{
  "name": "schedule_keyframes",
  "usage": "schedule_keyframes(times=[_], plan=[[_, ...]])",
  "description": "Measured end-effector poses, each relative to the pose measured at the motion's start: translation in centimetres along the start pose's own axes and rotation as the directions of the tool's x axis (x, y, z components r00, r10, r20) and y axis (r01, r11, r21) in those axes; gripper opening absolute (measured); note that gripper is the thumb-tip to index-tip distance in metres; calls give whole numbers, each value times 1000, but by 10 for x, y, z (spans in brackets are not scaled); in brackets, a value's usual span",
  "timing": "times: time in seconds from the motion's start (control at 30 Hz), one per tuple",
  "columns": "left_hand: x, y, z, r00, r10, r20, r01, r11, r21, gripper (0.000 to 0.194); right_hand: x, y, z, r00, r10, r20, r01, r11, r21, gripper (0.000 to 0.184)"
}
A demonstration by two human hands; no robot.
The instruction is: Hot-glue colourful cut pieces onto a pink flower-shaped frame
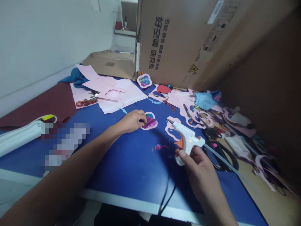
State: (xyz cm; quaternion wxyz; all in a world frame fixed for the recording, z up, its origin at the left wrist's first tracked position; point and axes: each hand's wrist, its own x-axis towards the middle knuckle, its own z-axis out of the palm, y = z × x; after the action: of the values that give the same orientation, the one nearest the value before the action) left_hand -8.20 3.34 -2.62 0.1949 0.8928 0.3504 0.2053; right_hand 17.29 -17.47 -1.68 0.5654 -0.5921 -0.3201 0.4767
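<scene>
My left hand (134, 121) is closed, its fingertips pinched at the left edge of a flower-shaped cutout (150, 123). The cutout has a pale pink border and shiny purple and teal fabric in the middle, and it lies on the blue table. Part of it is hidden under my fingers. My right hand (197, 163) grips a white hot glue gun (188, 136) by its handle, with its nozzle pointing up and left. A clear glue stick (225, 163) runs out of its back end. Near the nozzle is an empty pink flower outline (171, 128); a purple fabric scrap (160, 147) lies below the cutout.
Pink paper sheets (127, 91) lie at the back. Another flower cutout (144, 81) leans near a large cardboard box (178, 37). Scissors (213, 133), scraps and a coiled black cable (231, 160) crowd the right. A white power strip (21, 138) lies left; a cable hangs over the front edge.
</scene>
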Motion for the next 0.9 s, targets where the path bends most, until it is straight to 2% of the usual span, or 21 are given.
schedule_keyframes(times=[0.17, 0.43, 0.7, 0.9], plan=[[-3, 2, -1, 1000, 23, 20, -24, 999, 40, 26, 4, -3, 10, 1000, 12, -12, -12, 1000, 21, 53], [-5, 4, 3, 999, 24, 24, -27, 993, 111, 35, 14, -16, 36, 995, 95, -2, -93, 977, 190, 48], [-9, 15, 2, 998, 7, 62, -23, 968, 250, 44, 21, -21, 56, 992, 120, 30, -124, 967, 222, 55], [-9, 20, 2, 997, 11, 77, -36, 944, 328, 47, 25, -19, 58, 994, 95, 62, -105, 977, 185, 52]])
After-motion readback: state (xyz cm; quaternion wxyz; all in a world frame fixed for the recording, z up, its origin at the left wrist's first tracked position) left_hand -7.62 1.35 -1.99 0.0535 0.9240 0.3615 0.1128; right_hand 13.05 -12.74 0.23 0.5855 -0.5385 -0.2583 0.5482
